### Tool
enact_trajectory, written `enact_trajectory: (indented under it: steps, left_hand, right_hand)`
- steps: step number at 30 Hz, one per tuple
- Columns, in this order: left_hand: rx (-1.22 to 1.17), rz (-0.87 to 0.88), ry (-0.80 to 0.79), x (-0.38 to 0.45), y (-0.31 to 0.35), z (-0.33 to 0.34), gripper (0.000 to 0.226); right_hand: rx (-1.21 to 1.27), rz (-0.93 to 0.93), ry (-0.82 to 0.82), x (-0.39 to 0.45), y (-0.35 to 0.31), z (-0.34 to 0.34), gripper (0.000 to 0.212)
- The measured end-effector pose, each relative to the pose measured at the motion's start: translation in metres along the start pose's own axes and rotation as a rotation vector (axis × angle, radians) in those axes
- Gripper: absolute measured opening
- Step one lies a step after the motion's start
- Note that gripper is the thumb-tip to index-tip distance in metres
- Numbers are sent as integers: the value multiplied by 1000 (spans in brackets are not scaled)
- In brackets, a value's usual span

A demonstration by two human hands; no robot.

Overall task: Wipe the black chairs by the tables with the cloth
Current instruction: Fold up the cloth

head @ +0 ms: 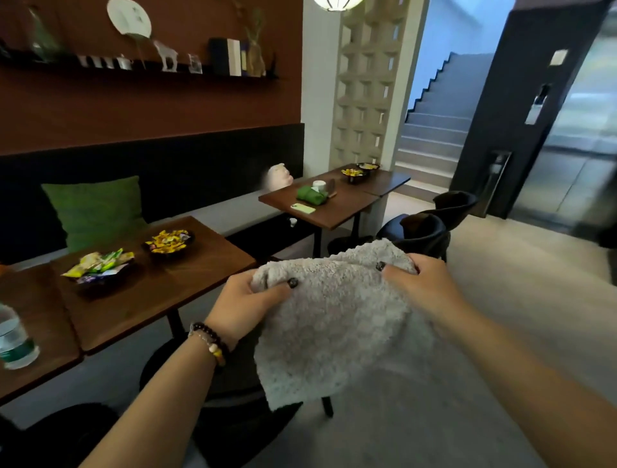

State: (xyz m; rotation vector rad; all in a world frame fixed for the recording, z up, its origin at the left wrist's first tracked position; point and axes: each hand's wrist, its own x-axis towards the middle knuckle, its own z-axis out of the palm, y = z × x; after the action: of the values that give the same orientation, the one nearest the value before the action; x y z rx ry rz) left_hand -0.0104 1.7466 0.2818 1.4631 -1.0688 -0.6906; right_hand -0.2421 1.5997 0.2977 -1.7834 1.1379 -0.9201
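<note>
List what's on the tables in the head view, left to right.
Water bottle → snack bowl → candy bowl → green phone → green cloth bundle → two more bowls.

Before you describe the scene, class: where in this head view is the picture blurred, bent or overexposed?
Head view: the water bottle and snack bowl at left are smeared by motion; the wide lens bows the far-right doorway; the ceiling lamp is blown out; the cloth, held by left hand and right hand, stays sharp.
</note>
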Motion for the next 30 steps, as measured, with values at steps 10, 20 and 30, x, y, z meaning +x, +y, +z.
enact_trajectory:
  steps: [10, 20, 30]
  left_hand:
    - [23, 23, 13, 160, -18, 116, 13]
    - [-557, -397, -306, 381, -33, 216, 36]
    - [-405, -557, -429, 549, -83, 404, 36]
  right_hand:
    - [347, 300, 31, 142, 87, -85, 17]
    - [810, 495, -61, 343, 149, -143, 30]
    - [874, 595, 251, 514, 253, -236, 13]
